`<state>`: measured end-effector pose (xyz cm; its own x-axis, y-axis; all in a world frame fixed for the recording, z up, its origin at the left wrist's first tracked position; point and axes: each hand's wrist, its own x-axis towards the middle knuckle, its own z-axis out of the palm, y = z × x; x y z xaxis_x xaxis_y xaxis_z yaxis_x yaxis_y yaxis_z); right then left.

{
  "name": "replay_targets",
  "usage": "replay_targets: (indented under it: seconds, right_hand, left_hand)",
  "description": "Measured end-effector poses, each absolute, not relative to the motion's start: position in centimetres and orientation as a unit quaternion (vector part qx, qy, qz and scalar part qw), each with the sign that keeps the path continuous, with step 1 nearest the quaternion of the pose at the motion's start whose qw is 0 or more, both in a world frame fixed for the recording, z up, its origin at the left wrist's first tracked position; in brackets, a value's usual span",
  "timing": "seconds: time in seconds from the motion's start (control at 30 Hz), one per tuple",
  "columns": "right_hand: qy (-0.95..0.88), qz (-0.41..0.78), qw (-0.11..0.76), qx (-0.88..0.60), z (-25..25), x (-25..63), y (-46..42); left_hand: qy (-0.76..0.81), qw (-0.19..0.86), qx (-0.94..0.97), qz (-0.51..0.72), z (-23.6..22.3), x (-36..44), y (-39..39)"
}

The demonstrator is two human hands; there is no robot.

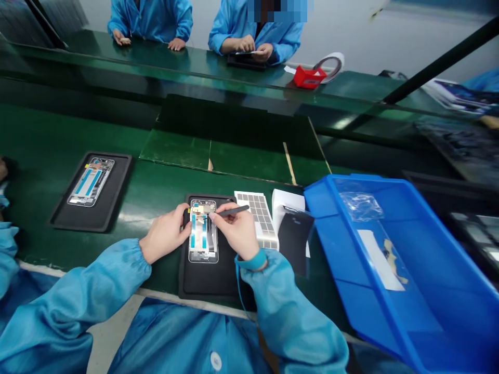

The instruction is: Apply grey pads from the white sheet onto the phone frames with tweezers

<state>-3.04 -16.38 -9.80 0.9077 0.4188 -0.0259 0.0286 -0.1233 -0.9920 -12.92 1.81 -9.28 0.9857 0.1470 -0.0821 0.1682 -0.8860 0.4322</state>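
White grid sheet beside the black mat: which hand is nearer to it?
The right hand is nearer, just left of the white grid sheet, holding a dark pen-like tool. The left hand is farther left, beyond the phone frame.

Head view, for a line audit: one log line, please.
left hand: steadies phone frame | right hand: holds dark pointed tool | base: black mat
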Motion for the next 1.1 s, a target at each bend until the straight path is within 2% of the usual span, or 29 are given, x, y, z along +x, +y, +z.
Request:
replay_targets:
  seconds: [0.23, 1.1]
  right_hand:
    - [-0.137, 0.158, 0.625, -0.752, -11.7, -3.0, -15.8]
    - [-0.145, 0.130, 0.581, -0.790, -11.3, -3.2, -16.1]
  left_hand:
    - [-0.005, 0.203, 0.977, 0.062, -10.9, -12.9, 2.2]
    - [-0.025, 0.220, 0.975, 0.032, -10.5, -12.7, 2.2]
